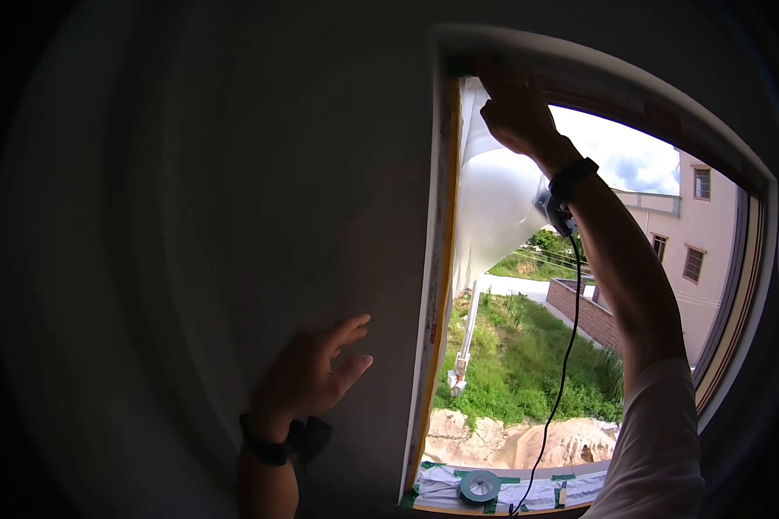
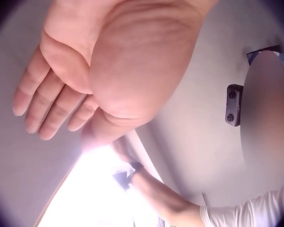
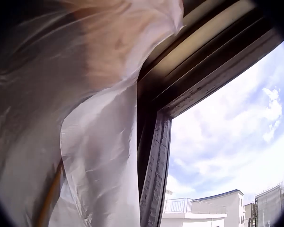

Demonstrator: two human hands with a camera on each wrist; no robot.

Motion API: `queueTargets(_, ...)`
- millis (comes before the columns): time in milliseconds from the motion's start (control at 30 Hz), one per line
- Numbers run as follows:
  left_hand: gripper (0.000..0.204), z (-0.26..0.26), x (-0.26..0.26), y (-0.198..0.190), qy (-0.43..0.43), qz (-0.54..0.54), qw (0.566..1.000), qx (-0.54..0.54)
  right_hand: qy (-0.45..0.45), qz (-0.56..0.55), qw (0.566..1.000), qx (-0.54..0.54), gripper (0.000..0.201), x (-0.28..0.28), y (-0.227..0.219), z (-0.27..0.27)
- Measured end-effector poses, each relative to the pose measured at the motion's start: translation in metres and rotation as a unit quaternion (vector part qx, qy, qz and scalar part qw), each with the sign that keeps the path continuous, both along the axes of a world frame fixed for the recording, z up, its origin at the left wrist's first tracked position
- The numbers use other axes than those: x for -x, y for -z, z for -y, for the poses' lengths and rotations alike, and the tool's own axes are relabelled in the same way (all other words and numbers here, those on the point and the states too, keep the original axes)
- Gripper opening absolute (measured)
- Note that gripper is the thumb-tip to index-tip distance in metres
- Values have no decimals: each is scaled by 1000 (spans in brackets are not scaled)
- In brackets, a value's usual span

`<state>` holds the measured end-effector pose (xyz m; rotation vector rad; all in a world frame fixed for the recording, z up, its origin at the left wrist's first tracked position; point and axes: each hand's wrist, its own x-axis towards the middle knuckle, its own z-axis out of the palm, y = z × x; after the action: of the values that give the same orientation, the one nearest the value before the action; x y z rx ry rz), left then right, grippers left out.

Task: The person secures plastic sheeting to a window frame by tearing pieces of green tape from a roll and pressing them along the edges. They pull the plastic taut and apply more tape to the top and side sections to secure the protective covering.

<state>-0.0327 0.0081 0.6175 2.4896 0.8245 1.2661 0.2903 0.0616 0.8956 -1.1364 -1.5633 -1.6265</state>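
My right hand (image 1: 521, 117) is raised to the upper left corner of a window frame (image 3: 163, 137), its fingers reaching up against the dark corner. Thin translucent plastic film (image 1: 498, 203) hangs down from that corner and billows below the hand. In the right wrist view the film (image 3: 102, 156) covers much of the hand, so the fingertips are hidden. A yellow strip (image 1: 449, 199) runs down the window's left edge. Lower down, my left hand (image 1: 316, 372) hovers in front of the grey wall with nothing in it; its palm (image 2: 137, 61) and loosely straight fingers show in the left wrist view.
A roll of green tape (image 1: 479, 488) lies on the film-covered sill (image 1: 528, 495), where green tape pieces show. A black cable (image 1: 566, 355) hangs from the right wrist camera to the sill. Outside are grass (image 1: 528, 346), a brick wall (image 1: 584, 311) and a pale building (image 1: 697, 229).
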Motion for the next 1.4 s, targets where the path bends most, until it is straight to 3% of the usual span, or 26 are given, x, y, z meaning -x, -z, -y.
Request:
queueTargets(33,55,0,4,9,0,-6,1000,0,10,95,988,-120,68,-12,-2,-14)
queueTargets(133,54,-1,14,22,-16,-30,999,10,-50,131,980,-140,64,-27,-8,-30)
queueTargets(233,53,9,15,29,-42,-43,998,27,12,68,993,-100,62,-23,-7,-29)
queueTargets(333,53,12,14,36,-45,-33,997,47,-12,128,986,-102,60,-9,-4,-18)
queueTargets(467,53,22,20,49,-58,-37,995,66,111,144,978,-97,65,-7,0,-26)
queueTargets(667,52,40,24,69,-50,-38,995,81,40,217,975,-35,63,5,15,-3)
queueTargets(867,50,60,5,68,-20,-42,997,68,50,211,976,-11,67,13,26,10)
queueTargets(1200,48,52,-6,89,33,-62,997,28,58,186,980,36,69,29,51,34)
queueTargets(1267,48,53,-10,92,26,-83,995,55,171,214,960,59,70,39,65,52)
queueTargets(1300,48,53,-11,93,27,-81,995,56,65,189,979,38,66,29,70,31)
queueTargets(1400,47,54,-18,96,49,-77,994,56,32,202,979,20,62,27,72,24)
